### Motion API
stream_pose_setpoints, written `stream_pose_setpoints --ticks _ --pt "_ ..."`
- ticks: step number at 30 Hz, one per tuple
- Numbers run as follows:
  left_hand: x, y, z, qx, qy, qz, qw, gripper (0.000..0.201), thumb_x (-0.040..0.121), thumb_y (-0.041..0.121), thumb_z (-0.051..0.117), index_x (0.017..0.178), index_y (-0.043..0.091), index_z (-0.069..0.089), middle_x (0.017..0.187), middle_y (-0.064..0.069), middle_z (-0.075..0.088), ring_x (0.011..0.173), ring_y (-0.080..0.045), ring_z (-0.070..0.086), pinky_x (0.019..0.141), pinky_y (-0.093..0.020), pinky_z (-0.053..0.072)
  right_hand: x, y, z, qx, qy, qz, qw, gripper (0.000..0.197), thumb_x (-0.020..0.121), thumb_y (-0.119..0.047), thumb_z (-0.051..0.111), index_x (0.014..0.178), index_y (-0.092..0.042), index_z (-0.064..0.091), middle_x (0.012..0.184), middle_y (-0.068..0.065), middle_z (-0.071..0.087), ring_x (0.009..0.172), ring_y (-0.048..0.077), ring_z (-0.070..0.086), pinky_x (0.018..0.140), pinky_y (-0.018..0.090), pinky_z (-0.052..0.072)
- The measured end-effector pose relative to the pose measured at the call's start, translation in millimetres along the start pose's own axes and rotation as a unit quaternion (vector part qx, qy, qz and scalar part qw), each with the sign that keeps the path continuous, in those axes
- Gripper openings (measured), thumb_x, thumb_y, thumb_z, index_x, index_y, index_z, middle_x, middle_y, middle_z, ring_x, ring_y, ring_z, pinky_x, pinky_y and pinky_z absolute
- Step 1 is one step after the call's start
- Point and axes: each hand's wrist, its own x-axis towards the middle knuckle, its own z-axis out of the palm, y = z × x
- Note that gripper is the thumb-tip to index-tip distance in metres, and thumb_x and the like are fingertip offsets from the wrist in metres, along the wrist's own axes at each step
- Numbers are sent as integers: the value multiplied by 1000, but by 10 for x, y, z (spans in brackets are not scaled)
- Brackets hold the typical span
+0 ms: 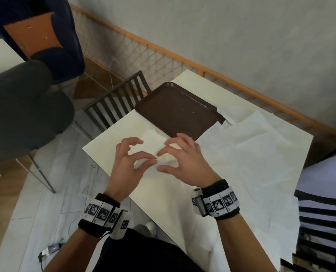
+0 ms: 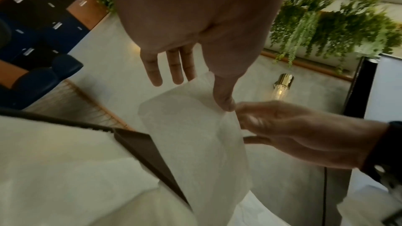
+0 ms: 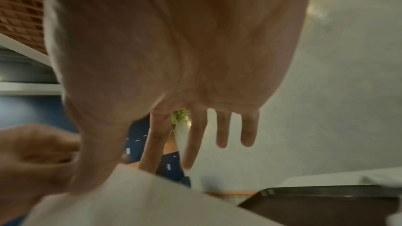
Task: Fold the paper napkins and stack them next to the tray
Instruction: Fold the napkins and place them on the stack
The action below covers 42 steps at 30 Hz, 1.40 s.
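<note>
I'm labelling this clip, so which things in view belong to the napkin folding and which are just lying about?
In the job: napkin pinched by left hand and right hand; unfolded napkins; brown tray.
Lying about: grey chair, slatted chair, wall lamp.

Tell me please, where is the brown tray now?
In the head view the brown tray lies on the far left part of the table, just beyond both hands. Loose napkins lie at its right.
</note>
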Motion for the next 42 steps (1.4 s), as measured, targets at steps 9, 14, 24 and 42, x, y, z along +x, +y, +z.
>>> stream_pose_setpoints --ticks 9,14,24,42 --pt "406 -196 -701 -74 50 -74 993 5 96 27 79 97 24 82 96 20 79 92 -1 72 79 -8 48 488 124 -135 189 33 2 981 16 102 -40 78 101 -24 78 108 -15 78 109 5 72 104 40 54" --pt "481 -537 -543 -51 127 -167 976 9 100 31 75 104 24 77 95 19 76 74 2 66 65 -8 45 804 103 98 434 40 139 889 37 95 -23 88 119 -22 60 112 4 82 108 27 79 93 43 65" --pt "531 -1265 316 20 -61 -245 967 23 100 11 70 121 14 59 95 -5 69 87 -22 62 82 -41 55 1592 475 1051 181 39 293 938 26 101 -19 74 122 -16 58 122 17 66 100 28 62 83 30 46" --pt "-1205 817 1016 -133 -210 -85 965 10 98 15 74 101 25 71 94 15 74 92 -7 71 76 -17 55 -2239 167 -673 215 157 249 931 7 103 -26 76 108 -30 71 109 -17 78 107 7 76 91 29 60"
